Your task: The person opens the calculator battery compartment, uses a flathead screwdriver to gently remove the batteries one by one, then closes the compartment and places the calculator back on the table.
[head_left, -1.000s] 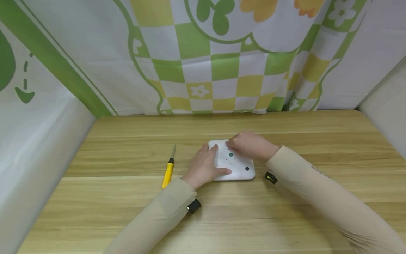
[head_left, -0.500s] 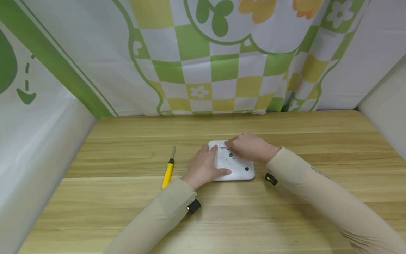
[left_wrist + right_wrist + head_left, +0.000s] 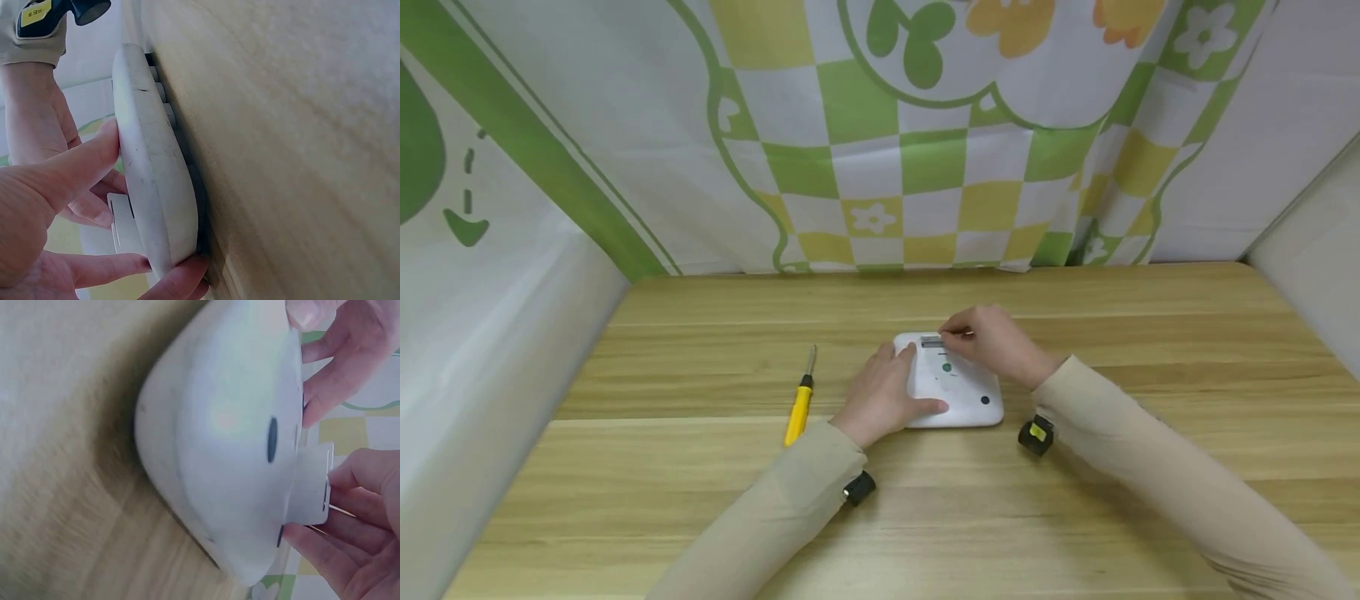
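Note:
A white calculator (image 3: 962,398) lies face down on the wooden table, keys showing along its underside in the left wrist view. My left hand (image 3: 880,396) holds it by its left side, thumb across the back and fingertips round the edge. At the far edge, my right hand (image 3: 996,343) pinches the small white battery cover (image 3: 312,484). That cover stands up from the back in both wrist views. Beside it a dark battery slot (image 3: 932,342) shows in the head view; its contents are too small to make out.
A yellow-handled screwdriver (image 3: 799,412) lies left of the calculator, its tip pointing away. Behind the wooden table (image 3: 1112,308) hangs a green, yellow and white checked curtain (image 3: 932,158). White walls stand at both sides.
The battery cover has come up from the calculator's back, uncovering the slot. My right hand has risen and turned slightly with it. My left hand stays in place.

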`<state>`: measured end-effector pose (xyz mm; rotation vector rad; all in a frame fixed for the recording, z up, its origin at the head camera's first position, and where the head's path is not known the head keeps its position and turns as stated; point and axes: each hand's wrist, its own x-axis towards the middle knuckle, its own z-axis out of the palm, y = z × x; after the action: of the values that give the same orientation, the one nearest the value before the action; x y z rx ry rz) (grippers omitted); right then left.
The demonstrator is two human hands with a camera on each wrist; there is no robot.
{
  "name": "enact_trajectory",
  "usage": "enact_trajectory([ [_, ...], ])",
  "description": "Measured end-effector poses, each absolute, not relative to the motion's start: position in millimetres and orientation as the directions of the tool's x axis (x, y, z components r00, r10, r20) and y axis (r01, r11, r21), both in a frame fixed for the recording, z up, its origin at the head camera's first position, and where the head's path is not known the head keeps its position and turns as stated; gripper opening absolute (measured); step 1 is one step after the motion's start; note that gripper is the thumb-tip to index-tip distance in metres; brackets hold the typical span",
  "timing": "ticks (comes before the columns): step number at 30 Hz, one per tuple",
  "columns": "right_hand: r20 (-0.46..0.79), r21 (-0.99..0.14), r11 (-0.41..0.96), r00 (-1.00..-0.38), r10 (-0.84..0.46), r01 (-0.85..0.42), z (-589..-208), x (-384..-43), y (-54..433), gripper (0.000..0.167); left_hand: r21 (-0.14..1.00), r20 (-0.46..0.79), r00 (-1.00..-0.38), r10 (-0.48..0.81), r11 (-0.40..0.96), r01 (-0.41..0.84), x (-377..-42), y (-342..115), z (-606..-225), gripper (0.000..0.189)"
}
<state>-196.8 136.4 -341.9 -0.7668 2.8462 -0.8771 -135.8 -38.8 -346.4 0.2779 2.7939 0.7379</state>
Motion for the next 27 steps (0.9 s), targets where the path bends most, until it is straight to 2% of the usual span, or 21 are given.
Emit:
enact_trajectory([
  [11, 0.14, -0.595, 0.686, -0.894, -0.425, -0.42, -348.6, -193.8, 139.9, 0.016, 0.507, -0.172, -0.955, 0.24, 0.853, 0.123, -135.9, -38.6, -347.8, 0.089],
  [22, 0.28, -0.573, 0.654, -0.868, -0.41, -0.494, -352.4, -187.5, 147.6, 0.015, 0.52, -0.17, -0.956, 0.237, 0.846, 0.118, -135.5, -38.9, -347.3, 0.089],
  [27, 0.281, -0.58, 0.655, -0.874, -0.397, -0.484, -350.0, -184.1, 152.5, 0.016, 0.527, -0.163, -0.957, 0.239, 0.841, 0.12, -134.9, -39.5, -347.0, 0.088],
])
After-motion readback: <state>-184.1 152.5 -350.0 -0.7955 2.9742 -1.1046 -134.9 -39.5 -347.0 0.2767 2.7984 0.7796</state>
